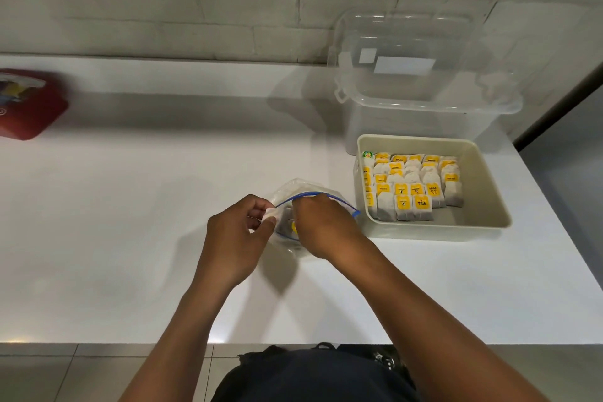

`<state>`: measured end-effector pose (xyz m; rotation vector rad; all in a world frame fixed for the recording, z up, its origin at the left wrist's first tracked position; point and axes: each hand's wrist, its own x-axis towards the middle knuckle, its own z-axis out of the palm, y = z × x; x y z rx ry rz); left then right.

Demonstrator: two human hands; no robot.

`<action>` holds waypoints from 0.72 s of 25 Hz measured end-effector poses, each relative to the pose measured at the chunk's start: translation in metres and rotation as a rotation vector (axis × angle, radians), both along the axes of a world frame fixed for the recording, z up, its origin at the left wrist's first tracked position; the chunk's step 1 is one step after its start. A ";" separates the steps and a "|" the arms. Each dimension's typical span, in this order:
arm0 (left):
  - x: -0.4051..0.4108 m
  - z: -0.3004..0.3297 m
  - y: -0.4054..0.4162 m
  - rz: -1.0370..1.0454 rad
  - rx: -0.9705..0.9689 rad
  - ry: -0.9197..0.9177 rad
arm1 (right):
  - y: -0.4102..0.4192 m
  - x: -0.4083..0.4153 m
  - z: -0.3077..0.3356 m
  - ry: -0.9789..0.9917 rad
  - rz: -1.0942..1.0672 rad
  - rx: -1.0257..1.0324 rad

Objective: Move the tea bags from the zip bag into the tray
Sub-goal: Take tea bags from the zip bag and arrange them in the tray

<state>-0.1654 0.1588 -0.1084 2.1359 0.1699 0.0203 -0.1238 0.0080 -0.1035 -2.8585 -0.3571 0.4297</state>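
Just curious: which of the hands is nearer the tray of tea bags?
Right. The right hand reaches into the zip bag beside the tray; the left hand pinches the bag's far edge.

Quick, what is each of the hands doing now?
Left hand: pinches the zip bag at its open edge.
Right hand: fingers inside the bag's mouth; what they hold cannot be told.

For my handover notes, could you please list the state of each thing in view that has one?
zip bag: open at its blue zip
left hand: pinches the bag's edge
right hand: fingers reach into the bag
tray: partly filled with tea bags
clear box: lid on
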 end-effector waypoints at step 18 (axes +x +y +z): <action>0.002 0.019 -0.007 -0.115 0.093 -0.073 | -0.047 -0.010 0.027 0.275 -0.424 1.148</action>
